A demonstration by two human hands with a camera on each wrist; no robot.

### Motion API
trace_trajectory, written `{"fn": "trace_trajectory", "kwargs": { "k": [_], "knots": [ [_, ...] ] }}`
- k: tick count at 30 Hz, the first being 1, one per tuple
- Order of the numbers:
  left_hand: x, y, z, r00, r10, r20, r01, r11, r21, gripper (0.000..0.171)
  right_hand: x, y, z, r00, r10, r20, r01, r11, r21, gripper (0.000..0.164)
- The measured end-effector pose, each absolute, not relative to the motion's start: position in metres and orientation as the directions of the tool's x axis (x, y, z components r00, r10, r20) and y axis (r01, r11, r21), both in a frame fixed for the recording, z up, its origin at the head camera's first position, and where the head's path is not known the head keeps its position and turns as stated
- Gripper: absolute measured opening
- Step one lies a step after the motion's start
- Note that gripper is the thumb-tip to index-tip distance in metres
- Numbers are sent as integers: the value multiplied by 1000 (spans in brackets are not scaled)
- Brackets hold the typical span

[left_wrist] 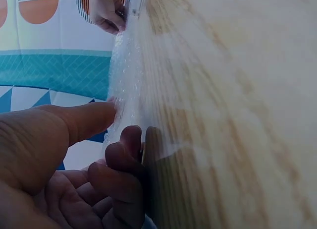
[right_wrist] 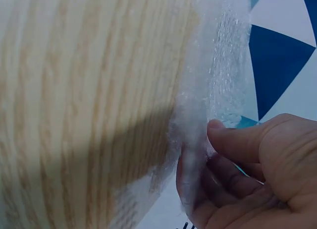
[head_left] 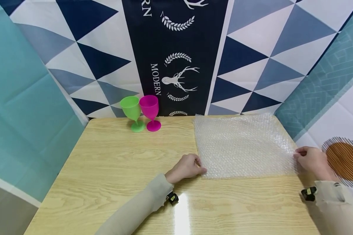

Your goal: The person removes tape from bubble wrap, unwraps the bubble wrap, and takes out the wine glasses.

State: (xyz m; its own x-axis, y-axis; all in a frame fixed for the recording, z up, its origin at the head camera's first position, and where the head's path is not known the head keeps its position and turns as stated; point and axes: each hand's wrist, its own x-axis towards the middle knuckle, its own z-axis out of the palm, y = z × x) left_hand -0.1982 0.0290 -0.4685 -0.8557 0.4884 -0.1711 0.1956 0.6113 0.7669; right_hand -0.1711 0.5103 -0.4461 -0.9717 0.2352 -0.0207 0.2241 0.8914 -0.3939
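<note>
A clear sheet of bubble wrap point(head_left: 241, 147) lies spread over the right half of the wooden table point(head_left: 111, 169). At its front left corner my left hand point(head_left: 187, 167) pinches the edge, the thumb point(left_wrist: 91, 119) lying against the plastic and the other fingers bent beneath. My right hand point(head_left: 313, 160) grips the right edge near the front corner. In the right wrist view the wrap point(right_wrist: 198, 90) passes between that thumb point(right_wrist: 235, 140) and the fingers, which show through the clear film.
A green goblet point(head_left: 131, 107) and a pink goblet point(head_left: 149, 107) stand side by side at the table's back edge, left of the wrap. Patterned cloth point(head_left: 176, 49) hangs behind the table, with more cloth on both sides. Dark wrist cameras point(head_left: 172, 198) sit at both cuffs.
</note>
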Motion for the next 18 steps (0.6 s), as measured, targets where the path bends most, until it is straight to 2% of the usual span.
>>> {"fn": "trace_trajectory", "kwargs": {
  "k": [6,9,18],
  "knots": [
    [-197,29,-468,-858,485,-171,195,615,764,26,-171,507,-448,-971,240,-1,221,893,-392,32],
    [-197,28,-468,-861,479,-174,191,619,761,26,-170,506,-448,-968,249,-31,240,881,-407,35],
    [-197,26,-468,-867,464,-180,198,654,730,32,-167,508,-450,-967,252,-36,245,884,-399,35]
  ]
}}
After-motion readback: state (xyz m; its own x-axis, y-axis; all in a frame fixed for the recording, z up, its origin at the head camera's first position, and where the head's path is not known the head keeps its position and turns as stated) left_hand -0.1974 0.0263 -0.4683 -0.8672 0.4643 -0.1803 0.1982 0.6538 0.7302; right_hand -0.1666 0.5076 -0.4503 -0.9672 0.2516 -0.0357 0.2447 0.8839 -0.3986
